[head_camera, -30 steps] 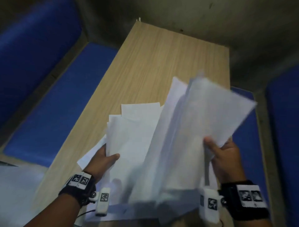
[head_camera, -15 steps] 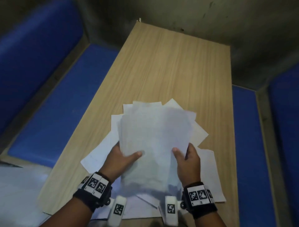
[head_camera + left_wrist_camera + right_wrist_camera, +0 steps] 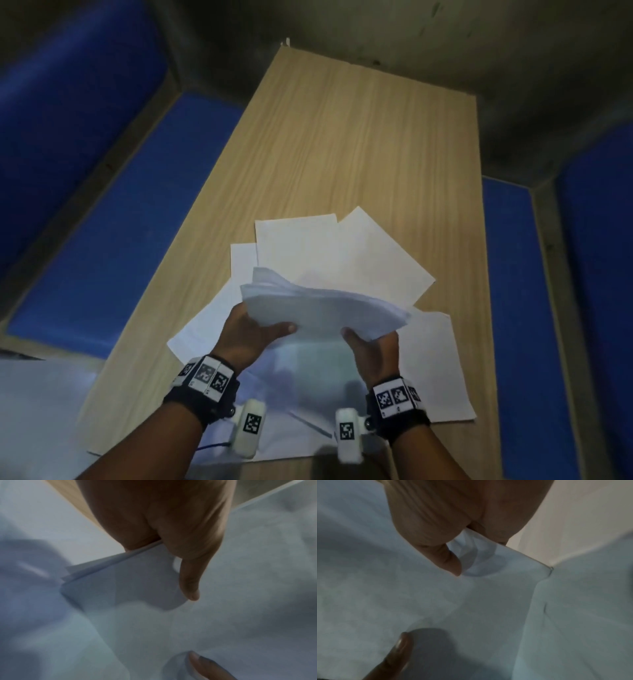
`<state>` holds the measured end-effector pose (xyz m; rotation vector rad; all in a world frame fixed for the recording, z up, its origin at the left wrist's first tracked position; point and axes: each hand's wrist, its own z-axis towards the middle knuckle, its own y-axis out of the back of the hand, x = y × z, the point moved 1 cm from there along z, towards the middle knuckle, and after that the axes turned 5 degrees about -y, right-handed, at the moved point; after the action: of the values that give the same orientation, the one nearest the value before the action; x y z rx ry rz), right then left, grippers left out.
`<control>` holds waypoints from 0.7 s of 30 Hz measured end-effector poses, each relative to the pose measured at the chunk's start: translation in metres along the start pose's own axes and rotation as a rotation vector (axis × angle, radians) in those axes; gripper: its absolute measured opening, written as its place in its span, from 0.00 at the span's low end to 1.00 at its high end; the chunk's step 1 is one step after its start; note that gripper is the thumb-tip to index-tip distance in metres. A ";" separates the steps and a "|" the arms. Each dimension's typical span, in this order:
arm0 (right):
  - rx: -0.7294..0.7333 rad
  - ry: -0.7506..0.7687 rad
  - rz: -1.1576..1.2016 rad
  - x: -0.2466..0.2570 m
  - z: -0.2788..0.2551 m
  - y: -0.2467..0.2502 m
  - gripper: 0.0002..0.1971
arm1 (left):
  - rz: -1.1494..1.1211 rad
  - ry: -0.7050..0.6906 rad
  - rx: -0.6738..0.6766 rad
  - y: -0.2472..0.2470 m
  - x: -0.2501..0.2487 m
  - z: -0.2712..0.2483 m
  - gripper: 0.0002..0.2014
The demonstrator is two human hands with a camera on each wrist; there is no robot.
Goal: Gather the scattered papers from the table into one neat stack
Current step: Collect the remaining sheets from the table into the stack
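Note:
A bundle of white papers (image 3: 322, 313) is held upright between both hands above the near half of the wooden table (image 3: 359, 144). My left hand (image 3: 253, 334) grips its left edge, thumb on the near face. My right hand (image 3: 373, 346) grips the right edge the same way. In the left wrist view the left thumb (image 3: 190, 580) lies on the held bundle (image 3: 123, 582). The right thumb (image 3: 448, 558) presses the bundle (image 3: 436, 601) in the right wrist view. More loose sheets (image 3: 346, 253) lie fanned out on the table beneath and beyond the bundle.
Blue cushioned benches run along the table's left side (image 3: 113, 219) and right side (image 3: 507, 308). A dark wall (image 3: 411, 31) closes the far end. Bare tabletop stretches beyond the sheets.
The bundle swung in from the right and now stands upright between both hands. My right hand has moved left, closer to my left hand.

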<state>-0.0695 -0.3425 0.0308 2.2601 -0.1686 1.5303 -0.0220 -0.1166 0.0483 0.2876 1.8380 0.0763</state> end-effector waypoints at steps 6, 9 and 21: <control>-0.068 0.277 -0.007 0.020 -0.013 0.005 0.10 | 0.041 -0.202 0.028 0.012 -0.009 -0.013 0.10; -0.061 0.174 -0.041 -0.002 -0.008 0.002 0.18 | -0.022 -0.075 0.029 0.004 0.000 -0.016 0.12; -0.042 -0.075 -0.082 -0.045 -0.013 -0.005 0.19 | 0.006 0.129 0.024 -0.013 0.043 -0.016 0.10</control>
<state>-0.0966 -0.3382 -0.0073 2.2646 -0.1271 1.3886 -0.0502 -0.1178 0.0095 0.3110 1.9673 0.0779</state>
